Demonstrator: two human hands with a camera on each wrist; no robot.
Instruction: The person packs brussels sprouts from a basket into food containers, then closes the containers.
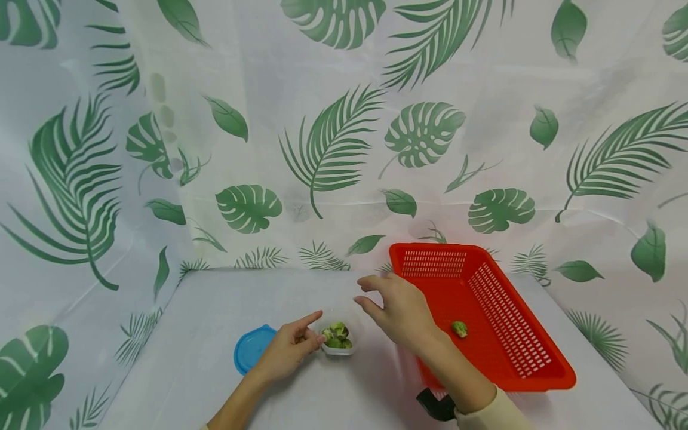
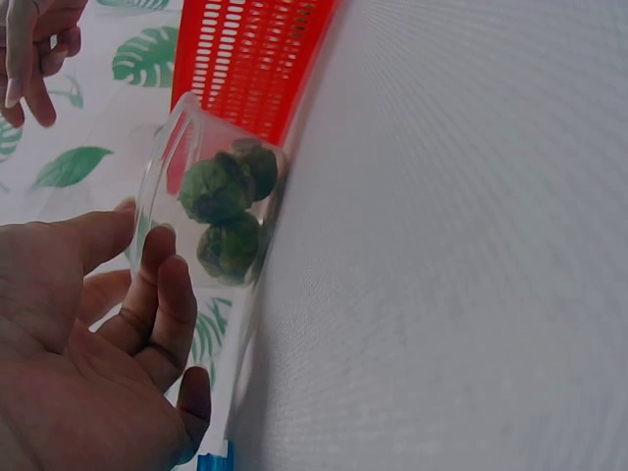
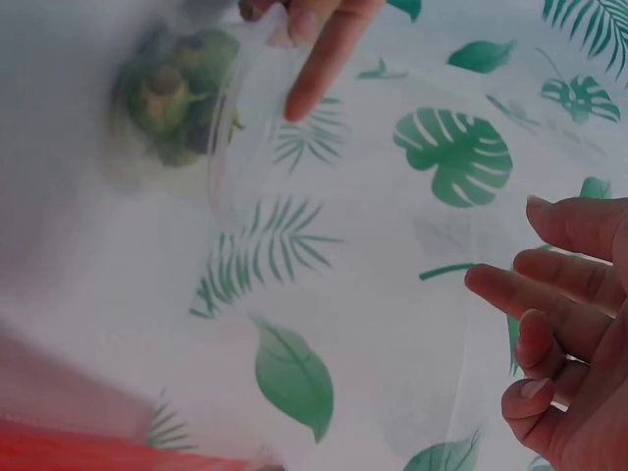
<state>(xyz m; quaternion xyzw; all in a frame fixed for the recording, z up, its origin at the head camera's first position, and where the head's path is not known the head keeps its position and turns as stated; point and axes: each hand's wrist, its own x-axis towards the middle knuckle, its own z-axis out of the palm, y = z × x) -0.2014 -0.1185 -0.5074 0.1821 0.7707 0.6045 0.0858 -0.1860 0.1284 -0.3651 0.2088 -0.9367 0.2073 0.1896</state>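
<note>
left hand point(image 1: 287, 349) beside clear round tub point(image 1: 337, 348)

Red basket point(image 1: 484, 310), blue lid point(image 1: 251, 347)

Lid point(image 1: 252, 347) left of tub point(image 1: 337, 338), basket point(image 1: 516, 358) right

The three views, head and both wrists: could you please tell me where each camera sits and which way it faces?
Head: worn high, looking forward and down at the table; both forearms, left hand and right hand show.
Left wrist: low by the left hand, facing the clear container of sprouts and the red basket.
Right wrist: beside the right hand's fingers, facing the container.
All three share the container.
</note>
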